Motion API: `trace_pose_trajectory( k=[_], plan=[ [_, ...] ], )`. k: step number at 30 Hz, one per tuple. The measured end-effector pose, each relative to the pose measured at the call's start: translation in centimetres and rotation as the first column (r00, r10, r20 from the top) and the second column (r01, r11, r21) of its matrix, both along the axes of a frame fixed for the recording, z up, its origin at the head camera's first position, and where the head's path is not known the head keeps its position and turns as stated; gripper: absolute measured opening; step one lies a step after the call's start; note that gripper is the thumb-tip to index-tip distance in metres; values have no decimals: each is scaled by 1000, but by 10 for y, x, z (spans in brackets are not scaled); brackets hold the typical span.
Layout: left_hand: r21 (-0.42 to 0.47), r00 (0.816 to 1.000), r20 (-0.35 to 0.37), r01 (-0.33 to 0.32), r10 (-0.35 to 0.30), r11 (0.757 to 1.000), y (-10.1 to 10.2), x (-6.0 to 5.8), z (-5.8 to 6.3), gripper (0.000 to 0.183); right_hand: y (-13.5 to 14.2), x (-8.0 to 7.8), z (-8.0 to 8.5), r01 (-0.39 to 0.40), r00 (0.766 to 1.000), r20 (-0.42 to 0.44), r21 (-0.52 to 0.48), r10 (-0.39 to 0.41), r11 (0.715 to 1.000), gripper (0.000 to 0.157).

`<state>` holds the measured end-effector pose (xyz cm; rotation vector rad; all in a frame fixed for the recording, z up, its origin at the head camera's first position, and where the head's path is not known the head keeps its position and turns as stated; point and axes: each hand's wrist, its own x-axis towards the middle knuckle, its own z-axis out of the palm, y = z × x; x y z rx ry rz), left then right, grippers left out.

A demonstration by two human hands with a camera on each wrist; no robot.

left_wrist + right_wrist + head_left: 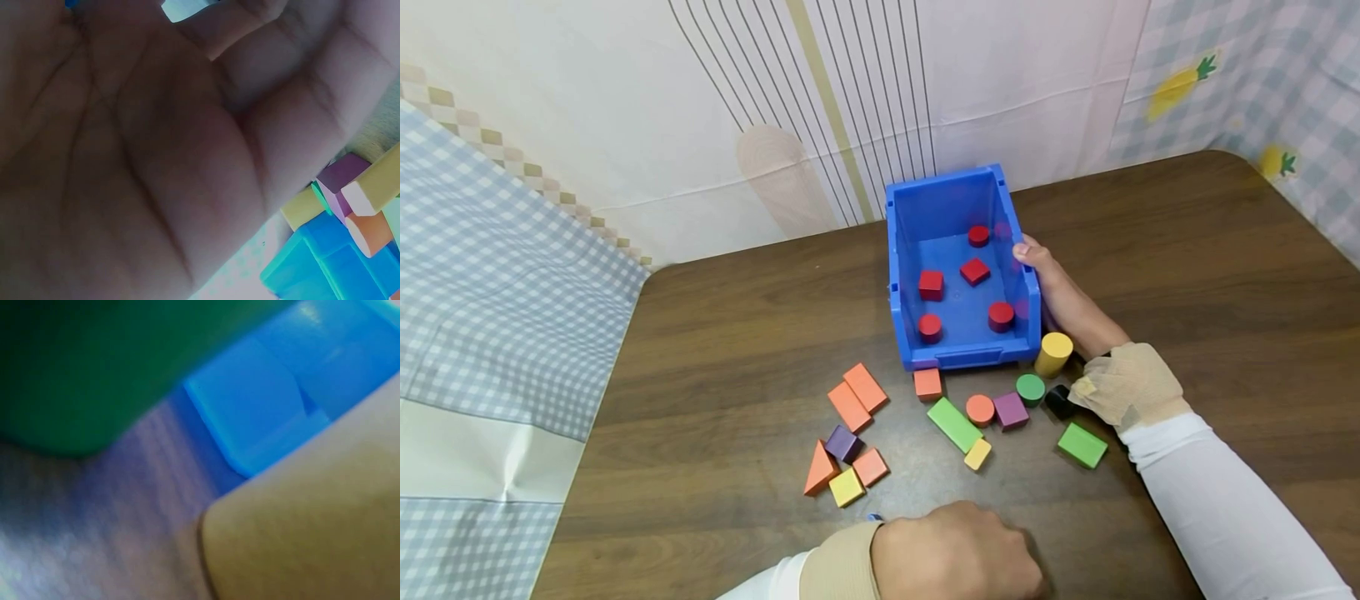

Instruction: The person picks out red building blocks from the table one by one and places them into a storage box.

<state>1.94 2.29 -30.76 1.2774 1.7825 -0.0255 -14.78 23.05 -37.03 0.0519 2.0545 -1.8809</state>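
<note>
A blue plastic bin stands near the back of the table, holding several red blocks, among them a red cube and a red cylinder. My right hand grips the bin's right side, its thumb over the rim and the other fingers hidden outside. At the front edge of the view is my left hand, back upward. Its palm holds nothing visible in the left wrist view, and its fingers bend loosely. By my right wrist stand a yellow cylinder and a green cylinder.
In front of the bin lie a long green block, an orange disc, a purple block and a green block. Leftward are orange blocks, an orange triangle and a yellow cube. A patterned cloth hangs behind the table.
</note>
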Motion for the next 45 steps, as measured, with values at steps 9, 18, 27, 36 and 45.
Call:
trace_pose_trajectory(
  k=[9,18,27,36,45],
  plan=[
    [1,999,33,42,-42,999,1,0,1,17,0,0,0,2,1000,-12,-8,-2,1000,87],
    [-18,999,39,12,-11,1000,2,4,2,7,0,0,0,-1,1000,-13,-29,1,1000,87],
    [23,999,-16,41,-41,999,2,5,0,7,0,0,0,3,1000,2,5,-3,1000,86],
    [26,998,-23,55,-55,998,2,4,-1,8,-2,0,0,9,1000,7,-2,-9,1000,85],
    [46,993,-61,103,-100,994,4,3,-1,12,0,0,-1,2,1000,-28,-33,-3,999,87]
  ],
)
